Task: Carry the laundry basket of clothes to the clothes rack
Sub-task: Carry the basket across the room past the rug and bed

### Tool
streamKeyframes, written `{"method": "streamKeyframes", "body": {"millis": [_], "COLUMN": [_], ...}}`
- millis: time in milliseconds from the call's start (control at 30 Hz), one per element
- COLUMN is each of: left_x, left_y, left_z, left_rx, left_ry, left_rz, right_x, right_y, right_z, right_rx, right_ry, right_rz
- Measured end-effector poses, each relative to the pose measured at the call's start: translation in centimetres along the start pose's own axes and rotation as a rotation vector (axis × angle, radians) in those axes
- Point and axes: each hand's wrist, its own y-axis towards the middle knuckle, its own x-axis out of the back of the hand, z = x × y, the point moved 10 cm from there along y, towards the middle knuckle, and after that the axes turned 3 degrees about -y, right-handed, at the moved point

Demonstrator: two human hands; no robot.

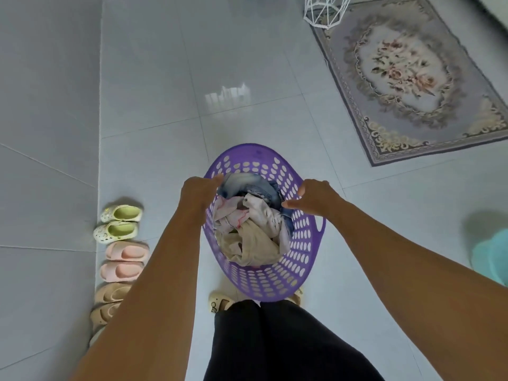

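A purple perforated laundry basket point(275, 279) hangs in front of my legs above the tiled floor. Inside lies a pile of clothes point(247, 224): blue denim at the far side, pale pink and beige pieces nearer me. My left hand point(198, 196) grips the basket's left rim, fingers curled over the edge. My right hand point(310, 196) holds the right rim, thumb pointing inward over the clothes. No clothes rack is in view.
Pairs of slippers point(121, 243) line the wall at the left. A floral rug point(412, 83) lies at the upper right, with a white wire stand point(324, 9) on its far corner. A turquoise object point(492, 257) sits at the right edge. Glossy grey tiles stretch ahead.
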Motion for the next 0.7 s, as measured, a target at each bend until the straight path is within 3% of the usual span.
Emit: {"method": "streamKeyframes", "body": {"millis": [433,700], "left_x": [-19.2,-28.5], "left_y": [-3.2,-4.6], "left_z": [-9.2,-14.9], "left_rx": [-0.135,-0.279], "left_ry": [0.216,0.389], "left_rz": [0.218,0.382], "right_x": [5.7,6.0], "right_y": [-3.0,-6.8], "right_z": [-19.1,-27.1], "right_rx": [-0.275,-0.482], "right_ry": [0.172,0.37], "right_rz": [-0.071,-0.125]}}
